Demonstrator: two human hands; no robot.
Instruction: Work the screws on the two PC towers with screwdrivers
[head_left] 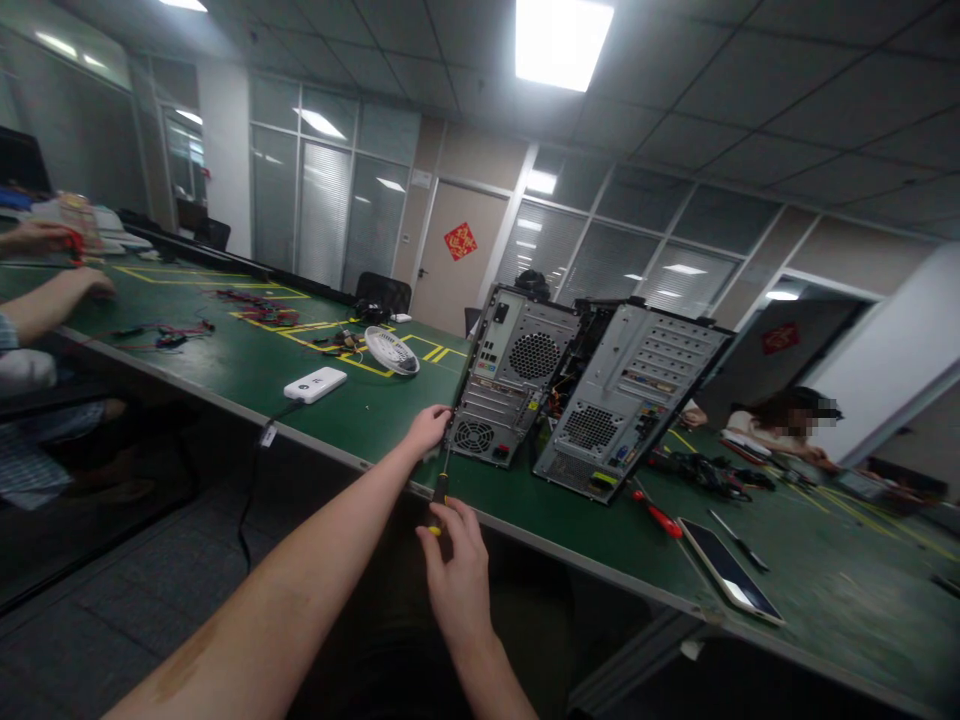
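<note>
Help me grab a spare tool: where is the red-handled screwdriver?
The red-handled screwdriver lies on the green table, right of centre in the head view, below the right-hand grey computer case and left of the flat smartphone.

Green table [315, 420]; grey computer case [517, 375]; red screwdriver [658, 515].

Both forearms are bare, with no sleeves in view. The left hand [429, 428] and the right hand [454, 560] wear no gloves, rings or watch. The left forearm shows a darker smudged patch near the elbow.
</note>
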